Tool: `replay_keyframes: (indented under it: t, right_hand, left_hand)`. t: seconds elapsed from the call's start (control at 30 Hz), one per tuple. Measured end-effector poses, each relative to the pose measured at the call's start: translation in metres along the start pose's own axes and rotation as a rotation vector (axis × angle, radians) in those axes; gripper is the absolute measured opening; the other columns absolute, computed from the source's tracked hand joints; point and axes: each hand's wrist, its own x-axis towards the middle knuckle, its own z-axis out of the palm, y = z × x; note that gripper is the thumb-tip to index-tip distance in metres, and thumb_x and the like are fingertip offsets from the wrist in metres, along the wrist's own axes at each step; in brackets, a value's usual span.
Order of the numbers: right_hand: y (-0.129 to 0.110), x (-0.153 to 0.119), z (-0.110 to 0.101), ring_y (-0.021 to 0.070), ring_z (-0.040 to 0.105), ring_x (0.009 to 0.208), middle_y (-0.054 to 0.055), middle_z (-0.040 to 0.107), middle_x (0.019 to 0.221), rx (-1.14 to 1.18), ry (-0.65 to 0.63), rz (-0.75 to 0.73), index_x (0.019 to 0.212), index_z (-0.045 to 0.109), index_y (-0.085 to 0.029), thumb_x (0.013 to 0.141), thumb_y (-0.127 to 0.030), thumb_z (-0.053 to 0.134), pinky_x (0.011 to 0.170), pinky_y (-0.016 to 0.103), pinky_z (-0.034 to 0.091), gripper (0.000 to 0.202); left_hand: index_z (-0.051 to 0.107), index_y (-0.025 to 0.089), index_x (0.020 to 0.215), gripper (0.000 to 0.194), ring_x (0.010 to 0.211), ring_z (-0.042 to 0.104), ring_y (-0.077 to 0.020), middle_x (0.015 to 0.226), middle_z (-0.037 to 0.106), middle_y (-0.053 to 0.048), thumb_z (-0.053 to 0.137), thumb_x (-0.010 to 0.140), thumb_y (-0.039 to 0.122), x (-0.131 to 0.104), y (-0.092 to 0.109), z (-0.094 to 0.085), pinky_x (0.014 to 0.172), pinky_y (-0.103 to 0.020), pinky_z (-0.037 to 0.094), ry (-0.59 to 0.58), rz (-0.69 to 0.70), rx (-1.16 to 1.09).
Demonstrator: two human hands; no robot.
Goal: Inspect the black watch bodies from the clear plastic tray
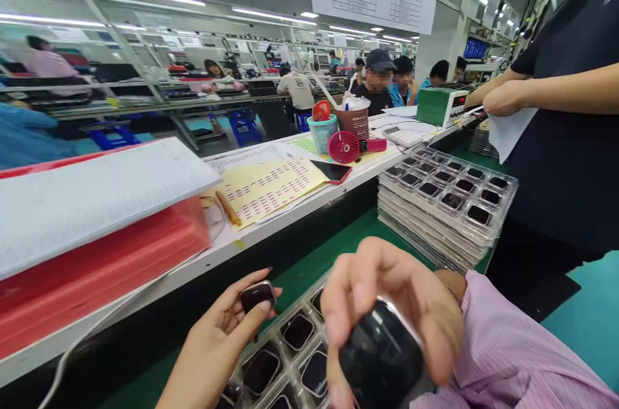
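Green worktop point(338, 248), btm centre: your left hand point(217, 338) pinches a small black module point(257, 295); right hand point(387, 312) clamps a black watch body point(382, 357) over the clear tray point(290, 357). Inspection step, likely; next needs seating in a free pocket.

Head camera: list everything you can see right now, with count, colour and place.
Tray stack: one, clear with dark parts, right of bench.
Near tray: one, clear, below the hands.
Handheld fan: one, pink, shelf.
Phone: one, black, on yellow sheets.
Cups: two, teal and brown, shelf.
Red bin: one, left.
Co-worker: one, dark shirt, right, holding paper.
Left hand: holds small dark part.
Right hand: pink sleeve, holds black part.
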Motion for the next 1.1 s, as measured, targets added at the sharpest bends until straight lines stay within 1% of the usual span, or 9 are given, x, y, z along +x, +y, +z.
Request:
replay_keyframes:
  t: [0.17,0.27,0.37,0.53,0.63,0.73,0.87,0.97,1.1]
  right_hand:
    - [-0.017,-0.012,0.038,0.0078,0.062,0.060,-0.002,0.055,0.082,-0.095,0.194,-0.092,0.080,0.048,-0.023,0.054,-0.060,0.091,0.054,0.016,0.052,0.062]
    - [-0.017,-0.012,0.041,0.0087,0.061,0.061,-0.004,0.051,0.075,-0.125,0.196,-0.087,0.077,0.046,-0.023,0.053,-0.065,0.089,0.055,0.016,0.052,0.064]
    - [-0.014,-0.013,0.042,0.0090,0.064,0.063,-0.003,0.055,0.080,-0.187,0.203,-0.115,0.085,0.050,-0.025,0.061,-0.072,0.080,0.059,0.017,0.054,0.061]
    - [-0.007,-0.013,0.049,0.0099,0.069,0.071,0.001,0.061,0.094,-0.147,0.203,-0.082,0.094,0.055,-0.025,0.074,-0.059,0.081,0.063,0.017,0.055,0.047]
    - [0.000,-0.006,0.038,0.0119,0.071,0.074,0.001,0.060,0.099,-0.070,0.179,-0.103,0.096,0.055,-0.026,0.074,-0.052,0.084,0.068,0.022,0.059,0.044]
    - [0.009,0.009,0.009,0.0146,0.072,0.079,0.000,0.059,0.105,-0.010,0.128,-0.143,0.099,0.054,-0.026,0.078,-0.045,0.083,0.065,0.025,0.062,0.040]
    - [0.018,0.029,-0.025,0.0158,0.071,0.093,0.001,0.061,0.108,0.028,0.309,-0.061,0.102,0.052,-0.023,0.083,-0.039,0.079,0.066,0.020,0.062,0.036]
    - [0.021,0.026,-0.024,0.0169,0.072,0.086,0.002,0.062,0.105,0.047,0.238,0.017,0.100,0.049,-0.023,0.079,-0.045,0.081,0.063,0.023,0.063,0.044]
    - [0.017,0.006,-0.005,0.0168,0.073,0.068,0.000,0.063,0.098,-0.041,0.128,-0.165,0.092,0.044,-0.025,0.068,-0.061,0.083,0.062,0.033,0.063,0.059]
  left_hand:
    - [0.059,0.027,0.122,0.062,0.097,0.069,-0.0346,0.103,0.074,-0.008,0.073,0.071,0.058,-0.002,-0.002,0.002,0.080,-0.045,0.059,-0.017,-0.001,0.011]
    - [0.056,0.026,0.127,0.065,0.093,0.069,-0.0323,0.106,0.073,-0.009,0.071,0.073,0.061,-0.002,-0.005,-0.002,0.078,-0.043,0.060,-0.037,-0.009,0.011]
    - [0.054,0.026,0.129,0.066,0.092,0.070,-0.0304,0.108,0.072,-0.009,0.071,0.074,0.060,-0.002,-0.006,-0.007,0.076,-0.040,0.060,-0.041,-0.003,0.002]
    - [0.061,0.030,0.118,0.057,0.087,0.070,-0.0287,0.099,0.074,-0.005,0.074,0.070,0.058,-0.006,-0.001,-0.007,0.067,-0.035,0.058,0.027,0.014,-0.032]
    - [0.062,0.026,0.117,0.060,0.083,0.069,-0.0268,0.097,0.074,-0.006,0.076,0.068,0.057,-0.008,0.003,-0.006,0.065,-0.033,0.056,0.044,0.010,-0.052]
    - [0.061,0.022,0.119,0.061,0.078,0.068,-0.0239,0.091,0.073,-0.006,0.076,0.070,0.053,-0.009,0.002,-0.005,0.061,-0.030,0.053,0.055,0.023,-0.074]
    - [0.060,0.019,0.120,0.059,0.073,0.066,-0.0206,0.089,0.071,-0.007,0.074,0.074,0.052,-0.008,0.000,-0.005,0.055,-0.026,0.048,0.067,0.058,-0.094]
    - [0.061,0.018,0.121,0.059,0.076,0.068,-0.0218,0.094,0.073,-0.008,0.073,0.075,0.053,-0.008,0.003,-0.004,0.058,-0.027,0.052,0.057,0.038,-0.070]
    - [0.065,0.023,0.118,0.056,0.080,0.073,-0.0274,0.096,0.077,-0.009,0.073,0.073,0.056,-0.007,-0.008,-0.006,0.059,-0.029,0.058,0.082,0.043,0.005]
